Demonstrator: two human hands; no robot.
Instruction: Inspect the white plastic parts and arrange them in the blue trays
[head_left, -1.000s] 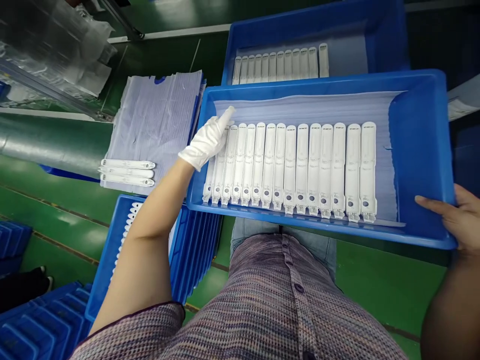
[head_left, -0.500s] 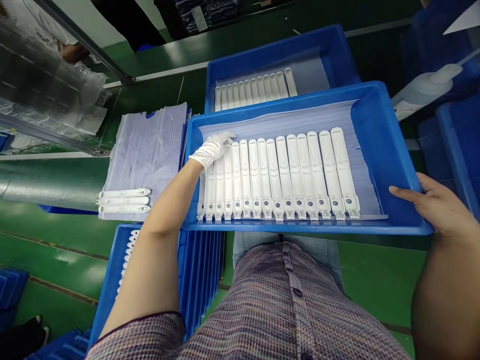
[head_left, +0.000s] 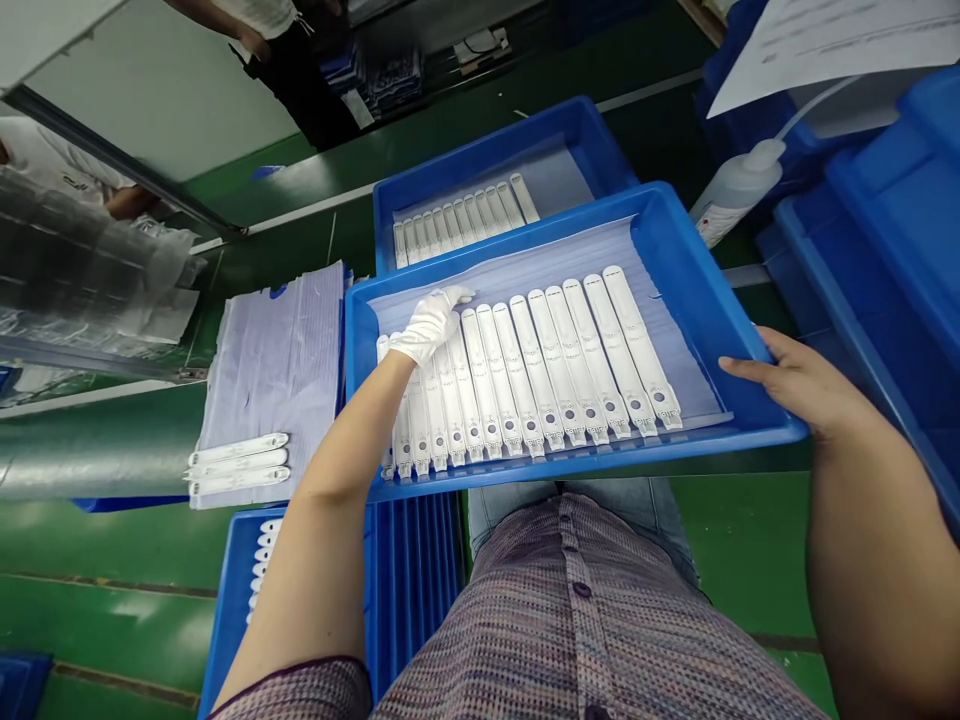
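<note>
A blue plastic tray (head_left: 675,215), lined with a pale sheet (head_left: 600,245), holds a row of long white plastic strips (head_left: 553,365), each with a dark round spot near its front end. My left hand (head_left: 433,322), in a white glove, lies over the far ends of strips in the left part of the row. Its fingers reach to the right, partly stretched out; the undersides are hidden. At the tray's right end, my bare right hand (head_left: 795,380) grips the rim, thumb on the inner side and the other fingers out of sight beneath.
Behind sits another blue tray (head_left: 592,125) with similar strips. To the left, three strips (head_left: 238,462) lie on a stack of pale sheets (head_left: 274,350). A squeeze bottle (head_left: 739,190) and blue bins (head_left: 862,240) are at right. Stacked trays (head_left: 412,560) stand below; a person is at far left.
My left hand has shifted a little to the right along the strips. The tray now appears more tilted, its right end nearer, as the camera view has turned. My right hand keeps its grip.
</note>
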